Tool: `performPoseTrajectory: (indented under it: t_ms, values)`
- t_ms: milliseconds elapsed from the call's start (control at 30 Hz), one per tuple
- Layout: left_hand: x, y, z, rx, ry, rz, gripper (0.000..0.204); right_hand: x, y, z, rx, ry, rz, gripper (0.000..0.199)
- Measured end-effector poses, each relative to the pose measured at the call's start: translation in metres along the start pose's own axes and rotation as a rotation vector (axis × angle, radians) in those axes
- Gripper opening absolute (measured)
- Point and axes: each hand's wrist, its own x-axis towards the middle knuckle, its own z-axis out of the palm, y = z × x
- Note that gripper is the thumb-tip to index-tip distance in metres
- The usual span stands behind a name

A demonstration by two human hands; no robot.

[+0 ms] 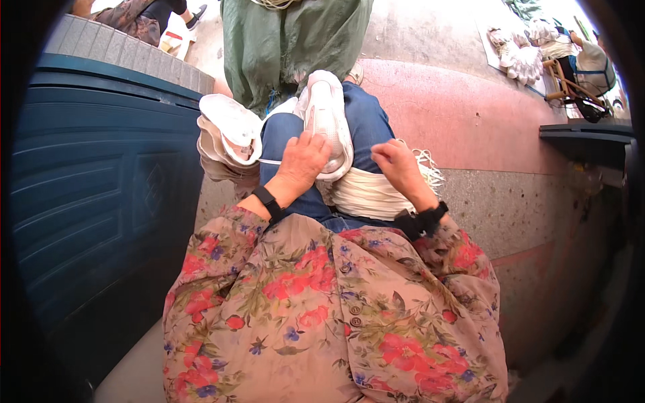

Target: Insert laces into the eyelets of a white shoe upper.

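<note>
A white shoe upper (pixel 326 107) rests on my lap between my thighs, its toe pointing away from me. My left hand (pixel 304 163) is closed on its near left side, fingers curled over the edge. A short white lace end (pixel 270 161) sticks out to the left of that hand. Right of the shoe, my right hand (pixel 401 169) is raised with thumb and fingers pinched together; anything between them is too small to make out. Below it, a thick bundle of cream-white shoelaces (pixel 366 195) lies across my right thigh, loose ends fanning to the right.
Left of my knees is a stack of white shoe uppers (pixel 228 127), close to a dark blue panelled door (pixel 87 181). A large green sack (pixel 289 50) stands ahead of my knees. Bundled white goods (pixel 524 60) and a wooden chair (pixel 556 84) are at far right. Another person sits at far left.
</note>
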Motion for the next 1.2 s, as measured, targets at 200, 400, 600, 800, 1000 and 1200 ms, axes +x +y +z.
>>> performPoseTrajectory:
  t_ms: [200,400,600,800,1000,1200]
  values:
    - [0.013,-0.001,0.01,0.22,0.016,0.205,0.024,-0.023,-0.008,-0.003,-0.018,-0.103,-0.062,0.007]
    - [0.008,0.001,0.006,0.131,0.02,0.215,0.019,-0.024,-0.021,0.006,-0.157,-0.229,-0.225,0.01]
    - [0.005,-0.002,0.002,-0.097,-0.063,0.107,0.022,-0.02,-0.015,0.012,-0.31,-0.391,-0.229,0.01]
    - [0.004,-0.007,0.003,-0.593,-0.006,0.059,0.028,-0.001,-0.026,-0.002,0.625,-0.432,0.236,0.011]
    - [0.014,-0.002,-0.004,-0.757,-0.029,-0.165,0.019,0.076,-0.11,-0.081,0.951,-0.293,-0.033,0.025]
    - [0.01,-0.025,-0.011,-0.723,-0.083,-0.348,0.016,0.121,-0.167,-0.132,0.935,-0.085,-0.321,0.031]
